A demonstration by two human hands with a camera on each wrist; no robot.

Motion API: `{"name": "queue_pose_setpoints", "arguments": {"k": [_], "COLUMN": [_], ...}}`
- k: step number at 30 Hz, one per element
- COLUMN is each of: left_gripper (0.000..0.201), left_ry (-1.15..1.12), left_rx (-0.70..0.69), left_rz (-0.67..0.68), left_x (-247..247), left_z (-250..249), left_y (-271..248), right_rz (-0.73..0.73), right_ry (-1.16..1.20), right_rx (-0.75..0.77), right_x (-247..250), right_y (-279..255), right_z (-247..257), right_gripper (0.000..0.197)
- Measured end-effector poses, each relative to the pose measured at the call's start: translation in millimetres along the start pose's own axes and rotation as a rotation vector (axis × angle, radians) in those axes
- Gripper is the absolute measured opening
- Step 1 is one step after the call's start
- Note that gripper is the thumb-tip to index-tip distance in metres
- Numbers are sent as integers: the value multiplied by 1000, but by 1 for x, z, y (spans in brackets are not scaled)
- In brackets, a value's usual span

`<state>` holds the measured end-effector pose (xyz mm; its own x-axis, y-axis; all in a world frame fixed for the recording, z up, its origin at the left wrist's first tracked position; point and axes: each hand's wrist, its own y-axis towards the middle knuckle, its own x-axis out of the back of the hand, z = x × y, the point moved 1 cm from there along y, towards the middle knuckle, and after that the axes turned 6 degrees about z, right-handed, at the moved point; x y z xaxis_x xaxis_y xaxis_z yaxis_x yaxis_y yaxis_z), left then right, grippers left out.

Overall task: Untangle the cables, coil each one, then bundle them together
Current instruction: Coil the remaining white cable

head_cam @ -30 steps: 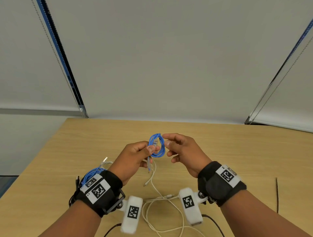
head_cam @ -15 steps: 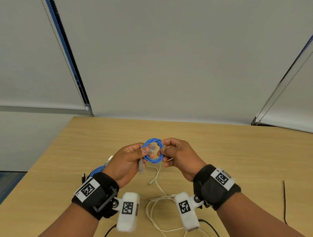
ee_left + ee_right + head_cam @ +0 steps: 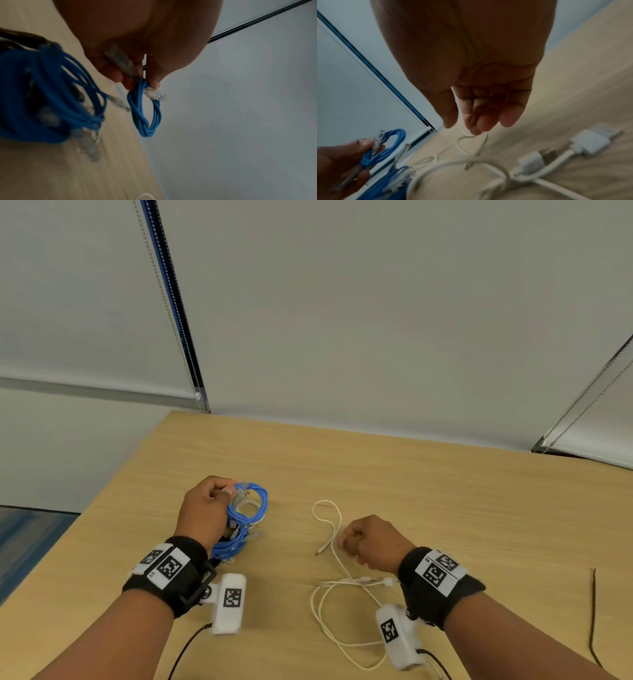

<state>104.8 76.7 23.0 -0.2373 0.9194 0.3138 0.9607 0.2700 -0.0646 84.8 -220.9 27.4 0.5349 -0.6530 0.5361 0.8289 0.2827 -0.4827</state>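
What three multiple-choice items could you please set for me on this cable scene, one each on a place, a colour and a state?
1. Where do the white cables lie?
A. In the left hand
B. On the table beside the right hand
C. Over the table's far edge

2. What colour is the coil that the left hand holds?
A. Black
B. White
C. Blue

3. In what state are the white cables?
A. Loose and uncoiled
B. Wound into a tight ring
C. Wrapped round the right wrist

Answers:
1 B: the white cables sprawl on the table by the right hand.
2 C: the left hand pinches a blue coil.
3 A: they lie in wide, slack loops in the head view.
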Motion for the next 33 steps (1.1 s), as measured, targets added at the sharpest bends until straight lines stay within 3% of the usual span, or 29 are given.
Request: {"name": "queue_pose_setpoints", "arguments": {"k": [7, 10, 13, 16, 19, 21, 23, 25, 27, 30, 33], "left_gripper": [19, 19, 21, 35, 62, 52, 33, 49, 51, 35, 27], "left_ry": [240, 319, 278, 208, 252, 147, -135, -336, -413, -341, -143], "left_rx": [-31, -81, -228, -342, -279, -152, -11, 64, 20, -41, -92], "left_rz": [-60, -76, -47, 115, 345, 491, 667, 837, 919, 831, 658], "left_x": [-3, -5, -15, -40, -64, -72, -77, -78, -76, -67, -60], "left_z": [12, 6, -11, -33, -52, -61, -65, -67, -72, -78, -77], "left_y": [1, 1, -2, -8, -10, -9, -13, -21, -24, -18, -13], "right_rz": [55, 38, -4, -61, -104, -173, -264, -351, -459, -570, -439], "right_ry": [-146, 2, 103, 140, 243, 355, 446, 477, 495, 509, 399], "right_rx": [-5, 17, 80, 170, 288, 350, 368, 364, 332, 201, 22], "right_x": [-14, -4, 10, 26, 43, 58, 74, 88, 100, 119, 123], "right_y": [6, 2, -6, -16, -27, -34, -40, -45, -47, -51, -55], "right_z": [1, 10, 22, 37, 51, 56, 56, 50, 38, 12, -9], "right_gripper": [20, 18, 18, 15, 13, 13, 12, 13, 14, 15, 14]}}
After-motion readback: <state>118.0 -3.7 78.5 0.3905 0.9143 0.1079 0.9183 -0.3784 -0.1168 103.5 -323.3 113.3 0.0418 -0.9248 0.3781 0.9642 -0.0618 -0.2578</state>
